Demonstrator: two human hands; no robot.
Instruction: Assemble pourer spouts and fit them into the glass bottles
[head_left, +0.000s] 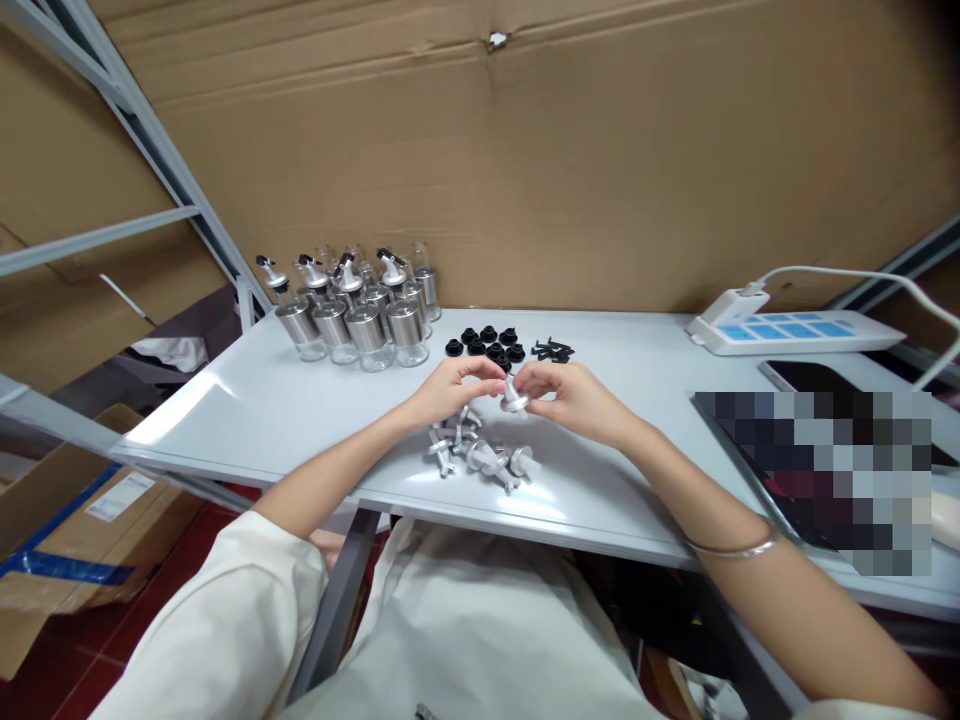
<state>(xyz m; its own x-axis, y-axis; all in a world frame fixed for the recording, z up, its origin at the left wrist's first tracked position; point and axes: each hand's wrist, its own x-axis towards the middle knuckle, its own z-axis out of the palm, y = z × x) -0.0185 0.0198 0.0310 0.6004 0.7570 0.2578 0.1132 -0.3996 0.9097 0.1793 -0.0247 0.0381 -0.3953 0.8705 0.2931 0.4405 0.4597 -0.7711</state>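
Between my hands is a silver pourer spout with a round flanged base, held just above the white table. My right hand grips it from the right with thumb and fingers. My left hand is closed in a pinch at the spout's upper left; whatever sits between those fingertips is too small to make out. Below my hands lies a loose pile of silver pourer spouts. Just beyond my fingers are several black ribbed stoppers and a small heap of thin black flap pieces.
Several glass bottles with steel sleeves, some topped with pourers, stand at the back left of the table. A white power strip, its cable, and a phone lie to the right, beside a blurred-out item. Cardboard walls the back.
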